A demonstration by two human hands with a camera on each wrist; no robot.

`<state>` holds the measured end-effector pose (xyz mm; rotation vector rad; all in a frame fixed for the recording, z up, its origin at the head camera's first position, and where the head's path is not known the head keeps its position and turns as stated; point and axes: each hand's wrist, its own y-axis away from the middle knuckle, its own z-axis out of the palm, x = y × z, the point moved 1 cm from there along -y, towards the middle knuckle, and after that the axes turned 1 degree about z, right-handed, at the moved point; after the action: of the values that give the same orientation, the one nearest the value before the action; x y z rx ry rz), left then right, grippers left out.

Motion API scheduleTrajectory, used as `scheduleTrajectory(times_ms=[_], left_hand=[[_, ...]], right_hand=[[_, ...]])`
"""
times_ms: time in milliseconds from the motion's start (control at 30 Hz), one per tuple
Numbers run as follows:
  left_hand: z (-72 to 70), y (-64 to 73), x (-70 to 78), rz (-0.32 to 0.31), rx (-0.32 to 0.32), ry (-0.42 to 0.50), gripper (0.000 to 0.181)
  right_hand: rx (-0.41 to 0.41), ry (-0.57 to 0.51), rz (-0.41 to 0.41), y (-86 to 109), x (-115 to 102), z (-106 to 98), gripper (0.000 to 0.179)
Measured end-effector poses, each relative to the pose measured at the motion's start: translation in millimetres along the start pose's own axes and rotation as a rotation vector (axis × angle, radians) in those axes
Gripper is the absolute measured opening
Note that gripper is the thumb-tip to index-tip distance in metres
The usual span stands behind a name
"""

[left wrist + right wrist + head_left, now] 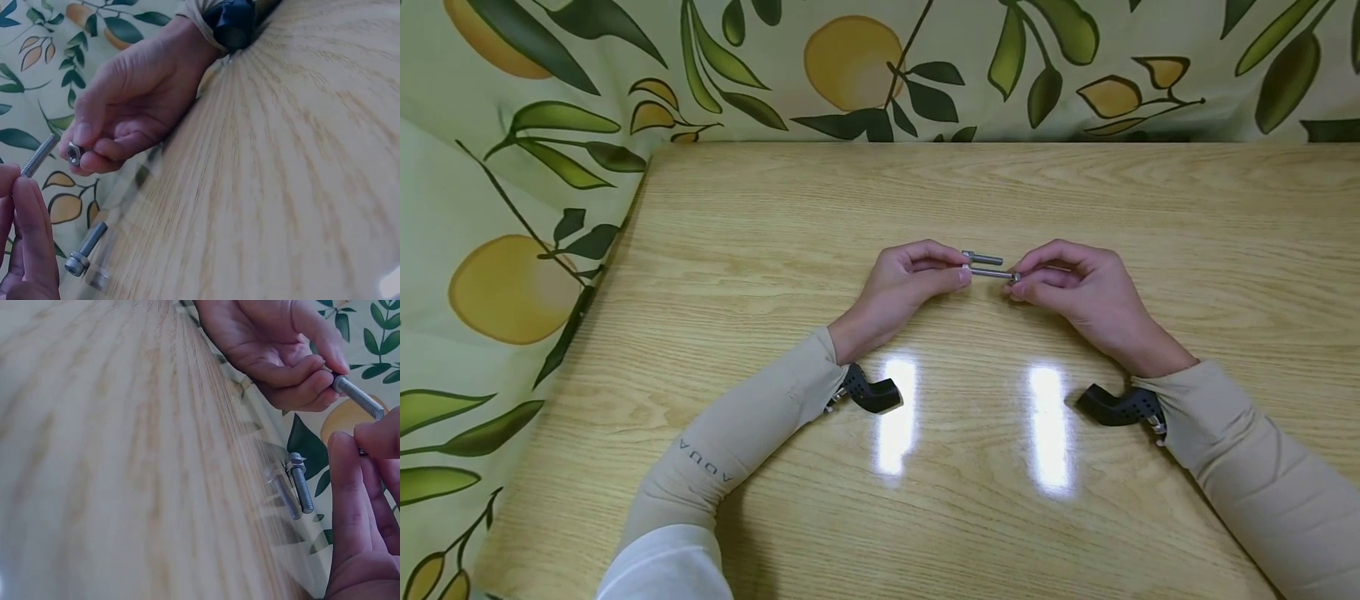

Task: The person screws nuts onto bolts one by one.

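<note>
Bolt [992, 272] and nut [74, 154], held above the wooden table [760, 208]. The bolt lies between my hands, its free threaded end just beside the nut and not run into it; whether the two touch I cannot tell. My left hand [898, 287] pinches the bolt narrowly at its head; my right hand [1093, 292] grips the nut between thumb and fingertips. Judged from this pose, a slant between shank and nut could cross the threads, and so small a hold on the nut could let it slip and drop. Just behind the held pair, a second bolt [985, 259] rests on the table; a stray knuckle could set it rolling. Patterned cloth [955, 29] hangs along the far edge.
</note>
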<state>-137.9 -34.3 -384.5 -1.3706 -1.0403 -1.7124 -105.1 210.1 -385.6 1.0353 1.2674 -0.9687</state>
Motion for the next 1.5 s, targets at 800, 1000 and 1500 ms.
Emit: scheduleTrajectory(times_ms=[800, 1000, 1500], left_hand=[[0.8, 1.2, -3.2, 0.01, -0.027, -0.079, 0.026], [2.4, 1.4, -3.0, 0.001, -0.024, -0.077, 0.025], [2.3, 1.0, -3.7, 0.012, -0.016, -0.047, 0.024]], right_hand=[[0.012, 0.053, -0.049, 0.9, 1.0, 1.8, 0.017], [0.011, 0.053, -0.049, 1.6, 1.5, 2.2, 0.016], [-0.011, 0.059, -0.03, 1.9, 0.1, 4.1, 0.017]])
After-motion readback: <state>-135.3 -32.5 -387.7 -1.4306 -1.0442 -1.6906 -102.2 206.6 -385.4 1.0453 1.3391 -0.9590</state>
